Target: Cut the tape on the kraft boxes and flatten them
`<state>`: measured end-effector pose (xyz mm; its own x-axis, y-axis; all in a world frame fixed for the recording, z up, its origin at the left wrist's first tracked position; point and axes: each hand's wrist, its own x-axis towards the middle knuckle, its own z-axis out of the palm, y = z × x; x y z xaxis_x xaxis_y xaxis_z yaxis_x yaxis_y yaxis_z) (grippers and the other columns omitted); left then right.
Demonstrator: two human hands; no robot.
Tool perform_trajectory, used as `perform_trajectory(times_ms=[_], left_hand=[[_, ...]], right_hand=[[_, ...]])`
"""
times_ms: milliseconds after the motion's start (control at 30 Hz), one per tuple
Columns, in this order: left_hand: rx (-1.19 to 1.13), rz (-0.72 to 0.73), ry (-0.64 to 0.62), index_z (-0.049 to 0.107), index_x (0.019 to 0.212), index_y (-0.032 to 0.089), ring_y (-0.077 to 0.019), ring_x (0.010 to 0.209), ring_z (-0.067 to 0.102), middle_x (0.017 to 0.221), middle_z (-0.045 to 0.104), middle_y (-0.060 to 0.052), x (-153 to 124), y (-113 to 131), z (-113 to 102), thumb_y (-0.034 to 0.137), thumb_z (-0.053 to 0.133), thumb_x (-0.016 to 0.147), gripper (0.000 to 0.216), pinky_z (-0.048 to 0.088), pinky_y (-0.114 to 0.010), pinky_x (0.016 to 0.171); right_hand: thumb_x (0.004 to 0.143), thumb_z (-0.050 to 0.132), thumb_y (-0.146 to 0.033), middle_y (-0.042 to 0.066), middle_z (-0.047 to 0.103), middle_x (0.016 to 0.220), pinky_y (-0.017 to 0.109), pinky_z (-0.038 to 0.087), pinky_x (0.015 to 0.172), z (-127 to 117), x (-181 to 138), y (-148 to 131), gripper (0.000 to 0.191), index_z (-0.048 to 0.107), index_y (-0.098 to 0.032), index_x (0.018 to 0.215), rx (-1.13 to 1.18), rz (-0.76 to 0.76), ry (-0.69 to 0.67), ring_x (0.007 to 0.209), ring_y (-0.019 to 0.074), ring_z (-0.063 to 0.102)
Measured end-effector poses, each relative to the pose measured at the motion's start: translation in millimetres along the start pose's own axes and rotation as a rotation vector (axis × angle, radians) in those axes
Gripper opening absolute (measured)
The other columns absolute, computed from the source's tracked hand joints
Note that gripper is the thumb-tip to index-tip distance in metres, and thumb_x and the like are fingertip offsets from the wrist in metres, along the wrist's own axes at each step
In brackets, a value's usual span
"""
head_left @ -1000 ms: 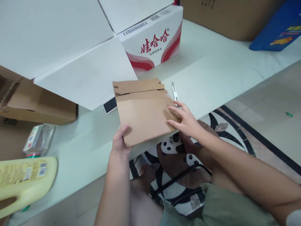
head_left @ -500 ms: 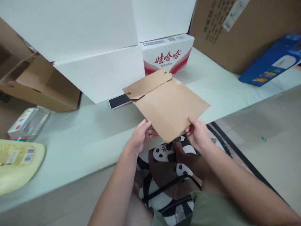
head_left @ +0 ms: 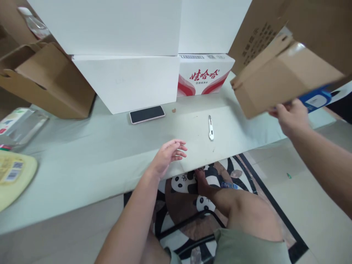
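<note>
My right hand (head_left: 292,118) grips the lower edge of a flat brown cardboard mailer box (head_left: 280,77) and holds it up in the air at the right, above the pale green table (head_left: 82,154). My left hand (head_left: 168,154) hovers over the table's near edge with its fingers spread and nothing in it. A small white utility knife (head_left: 210,127) lies on the table between my two hands. A black phone (head_left: 147,114) lies face up a little behind my left hand.
White cartons (head_left: 126,44) and a red-and-white printed carton (head_left: 205,75) stand at the back. An open brown box (head_left: 46,80) sits at the left, a large brown carton (head_left: 308,22) and a blue box (head_left: 316,99) at the right. A yellow bottle (head_left: 13,176) lies far left.
My left hand has let go of the mailer box and opened. My right hand has swung the box up and to the right, uncovering the knife on the table.
</note>
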<state>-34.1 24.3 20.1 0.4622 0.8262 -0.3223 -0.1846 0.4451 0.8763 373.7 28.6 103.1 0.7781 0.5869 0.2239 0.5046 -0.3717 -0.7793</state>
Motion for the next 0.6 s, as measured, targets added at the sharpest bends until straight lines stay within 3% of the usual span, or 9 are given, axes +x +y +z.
perform_trajectory(times_ms=[100,167,267,433,500,600], left_hand=[[-0.014,0.026,0.014,0.071,0.095,0.018,-0.0143,0.075,0.065,0.092,0.071,-0.005,2.9,1.1,-3.6,0.052,0.075,0.072,0.042,0.049,-0.027,0.073],[-0.04,0.057,0.03,0.071,0.093,0.018,-0.0145,0.073,0.065,0.09,0.071,-0.005,2.9,3.4,-6.3,0.051,0.075,0.071,0.04,0.049,-0.028,0.072],[-0.094,0.113,0.067,0.071,0.089,0.018,-0.0144,0.071,0.065,0.086,0.071,-0.005,-1.8,9.2,-10.0,0.049,0.074,0.071,0.036,0.048,-0.028,0.071],[-0.224,0.212,0.133,0.069,0.084,0.017,-0.0124,0.066,0.061,0.079,0.067,-0.003,-22.0,19.6,-23.8,0.042,0.067,0.075,0.026,0.045,-0.027,0.067],[-0.272,0.259,0.168,0.068,0.084,0.017,-0.0112,0.064,0.059,0.077,0.065,-0.002,-33.2,23.8,-34.9,0.04,0.064,0.077,0.025,0.043,-0.026,0.067],[-0.347,0.35,0.252,0.066,0.081,0.017,-0.0102,0.061,0.056,0.073,0.062,-0.001,-51.4,30.5,-56.0,0.04,0.061,0.078,0.024,0.041,-0.026,0.066]], right_hand=[[0.084,0.06,-0.025,-0.001,0.065,0.096,0.037,0.058,0.077,44.0,27.4,-21.6,0.016,0.044,-0.029,0.084,0.187,0.051,-0.169,0.074,0.0141,0.065],[0.085,0.061,-0.025,0.001,0.066,0.104,0.037,0.058,0.084,66.9,23.0,-25.0,0.014,0.048,-0.028,0.086,0.219,0.042,-0.268,0.079,0.0134,0.067],[0.085,0.064,-0.026,0.006,0.07,0.106,0.038,0.057,0.087,91.2,-6.0,-17.2,0.01,0.057,-0.024,0.092,0.221,0.01,-0.407,0.086,0.0166,0.07],[0.075,0.073,-0.034,0.009,0.074,0.108,0.042,0.058,0.083,129.2,-61.5,-13.2,0.029,0.064,-0.022,0.1,0.139,-0.151,-0.64,0.089,0.0211,0.071],[0.074,0.073,-0.039,0.009,0.076,0.108,0.044,0.059,0.084,149.7,-85.4,-29.2,0.036,0.065,-0.021,0.105,0.08,-0.276,-0.728,0.088,0.0217,0.071],[0.076,0.071,-0.043,0.01,0.077,0.104,0.047,0.059,0.085,185.0,-133.0,-76.8,0.037,0.067,-0.021,0.106,0.028,-0.521,-0.826,0.091,0.0239,0.072]])
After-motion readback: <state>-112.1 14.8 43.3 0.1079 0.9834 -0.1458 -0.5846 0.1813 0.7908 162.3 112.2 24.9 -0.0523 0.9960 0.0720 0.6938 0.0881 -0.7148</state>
